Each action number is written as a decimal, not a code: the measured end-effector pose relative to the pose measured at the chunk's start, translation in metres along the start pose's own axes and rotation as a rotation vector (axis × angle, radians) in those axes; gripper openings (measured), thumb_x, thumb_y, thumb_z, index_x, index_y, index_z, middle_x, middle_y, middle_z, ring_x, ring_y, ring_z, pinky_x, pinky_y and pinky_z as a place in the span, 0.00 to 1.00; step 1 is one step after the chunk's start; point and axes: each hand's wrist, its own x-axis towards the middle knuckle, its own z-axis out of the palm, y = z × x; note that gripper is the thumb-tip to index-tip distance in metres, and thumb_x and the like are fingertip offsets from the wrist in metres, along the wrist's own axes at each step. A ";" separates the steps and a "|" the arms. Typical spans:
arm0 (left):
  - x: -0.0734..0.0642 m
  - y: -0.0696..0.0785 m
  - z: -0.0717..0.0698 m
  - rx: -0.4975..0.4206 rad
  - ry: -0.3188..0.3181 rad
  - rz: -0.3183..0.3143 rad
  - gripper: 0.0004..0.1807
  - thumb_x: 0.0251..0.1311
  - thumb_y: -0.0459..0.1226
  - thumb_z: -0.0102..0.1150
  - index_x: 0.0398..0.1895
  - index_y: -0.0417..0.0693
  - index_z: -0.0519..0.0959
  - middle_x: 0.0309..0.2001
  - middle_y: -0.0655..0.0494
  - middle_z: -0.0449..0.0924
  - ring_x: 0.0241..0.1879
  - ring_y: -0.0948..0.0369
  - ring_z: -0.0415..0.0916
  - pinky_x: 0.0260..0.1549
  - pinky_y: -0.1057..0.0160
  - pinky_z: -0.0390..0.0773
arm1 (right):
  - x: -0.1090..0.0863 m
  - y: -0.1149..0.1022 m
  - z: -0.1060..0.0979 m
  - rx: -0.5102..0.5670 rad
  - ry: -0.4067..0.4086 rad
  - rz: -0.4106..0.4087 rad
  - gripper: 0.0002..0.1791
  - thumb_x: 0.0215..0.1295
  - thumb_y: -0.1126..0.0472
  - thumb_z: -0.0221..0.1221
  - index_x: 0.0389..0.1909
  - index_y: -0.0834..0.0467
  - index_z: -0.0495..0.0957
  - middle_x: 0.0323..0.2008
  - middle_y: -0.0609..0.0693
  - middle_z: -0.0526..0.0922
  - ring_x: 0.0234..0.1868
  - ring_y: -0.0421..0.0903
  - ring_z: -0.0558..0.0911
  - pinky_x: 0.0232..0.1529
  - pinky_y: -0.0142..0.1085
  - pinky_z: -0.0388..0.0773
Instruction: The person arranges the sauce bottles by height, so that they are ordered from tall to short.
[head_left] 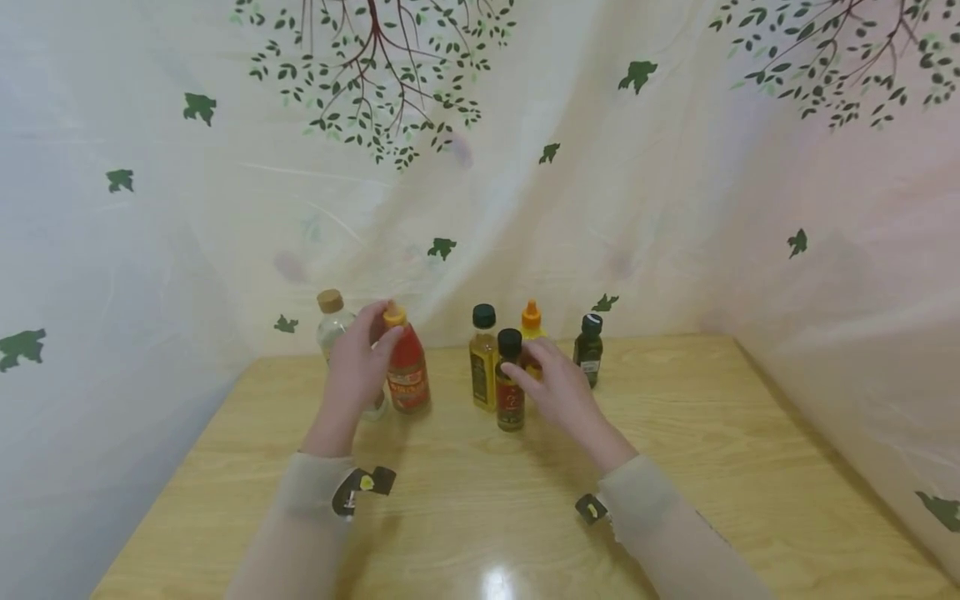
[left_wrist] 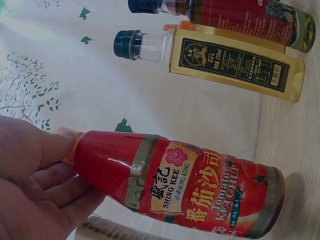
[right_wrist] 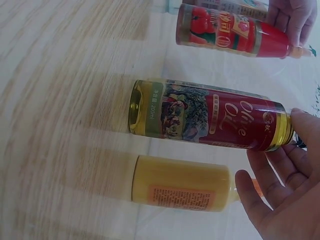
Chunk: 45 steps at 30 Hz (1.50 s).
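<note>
My left hand [head_left: 356,371] pinches a red ketchup bottle [head_left: 408,375] by its neck, just under the yellow cap. In the left wrist view, the thumb is on one side of the ketchup bottle's neck and the fingers are on the other. Toward the right, my right hand [head_left: 561,387] holds a small olive oil bottle [head_left: 511,404] with a red label and black cap near the top. The right wrist view shows the thumb at the bottle's neck, with fingers behind it. A yellow squeeze bottle [right_wrist: 182,185] with an orange tip is close beside these fingers.
A clear bottle [head_left: 330,323] with a tan cap is partly hidden behind my left hand. A square golden oil bottle [head_left: 481,375] stands beside the olive oil. A dark green bottle [head_left: 589,350] is farther right. A leaf-patterned curtain [head_left: 495,208] hangs behind the wooden table [head_left: 450,508].
</note>
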 end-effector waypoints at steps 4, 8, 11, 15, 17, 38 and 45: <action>0.000 -0.001 0.000 0.006 -0.003 -0.007 0.28 0.84 0.37 0.60 0.80 0.38 0.68 0.71 0.35 0.79 0.72 0.41 0.77 0.73 0.40 0.75 | 0.000 -0.001 0.000 0.004 -0.004 0.006 0.22 0.82 0.45 0.65 0.62 0.57 0.84 0.53 0.52 0.84 0.55 0.54 0.85 0.59 0.56 0.83; 0.001 -0.002 -0.001 0.015 -0.014 -0.025 0.27 0.84 0.38 0.60 0.79 0.39 0.69 0.70 0.35 0.80 0.72 0.41 0.77 0.72 0.40 0.76 | 0.001 -0.001 0.000 0.009 -0.007 0.012 0.22 0.82 0.45 0.64 0.62 0.56 0.84 0.53 0.52 0.84 0.55 0.54 0.84 0.59 0.56 0.83; 0.002 -0.003 -0.002 0.029 -0.022 -0.045 0.27 0.83 0.38 0.61 0.78 0.40 0.70 0.69 0.36 0.80 0.71 0.41 0.77 0.72 0.40 0.76 | 0.001 0.000 0.000 0.009 -0.011 0.013 0.21 0.82 0.45 0.64 0.62 0.56 0.84 0.53 0.52 0.84 0.55 0.54 0.84 0.60 0.56 0.83; 0.002 -0.003 -0.003 0.039 -0.039 -0.069 0.27 0.83 0.39 0.61 0.79 0.41 0.70 0.71 0.37 0.79 0.72 0.41 0.76 0.72 0.40 0.76 | 0.002 0.001 0.001 0.012 -0.017 0.014 0.21 0.82 0.45 0.64 0.62 0.57 0.83 0.53 0.53 0.83 0.55 0.54 0.84 0.60 0.56 0.83; 0.002 -0.003 -0.004 0.039 -0.047 -0.075 0.27 0.83 0.39 0.61 0.79 0.41 0.70 0.72 0.37 0.78 0.72 0.41 0.75 0.73 0.40 0.75 | 0.002 0.001 0.000 0.014 -0.018 0.013 0.21 0.82 0.46 0.64 0.62 0.57 0.83 0.53 0.53 0.83 0.55 0.54 0.84 0.60 0.56 0.83; 0.001 -0.003 -0.007 0.068 -0.094 -0.080 0.28 0.83 0.38 0.60 0.79 0.41 0.68 0.73 0.36 0.76 0.73 0.40 0.75 0.73 0.39 0.75 | 0.000 -0.002 -0.001 0.012 -0.024 0.015 0.21 0.82 0.46 0.64 0.62 0.57 0.83 0.55 0.54 0.83 0.56 0.55 0.84 0.60 0.56 0.82; 0.001 -0.004 -0.007 0.075 -0.091 -0.072 0.27 0.83 0.38 0.60 0.79 0.39 0.69 0.72 0.35 0.77 0.72 0.39 0.75 0.72 0.38 0.75 | 0.000 -0.002 0.000 0.008 -0.017 0.004 0.21 0.82 0.46 0.64 0.62 0.57 0.83 0.55 0.54 0.84 0.56 0.56 0.84 0.60 0.57 0.83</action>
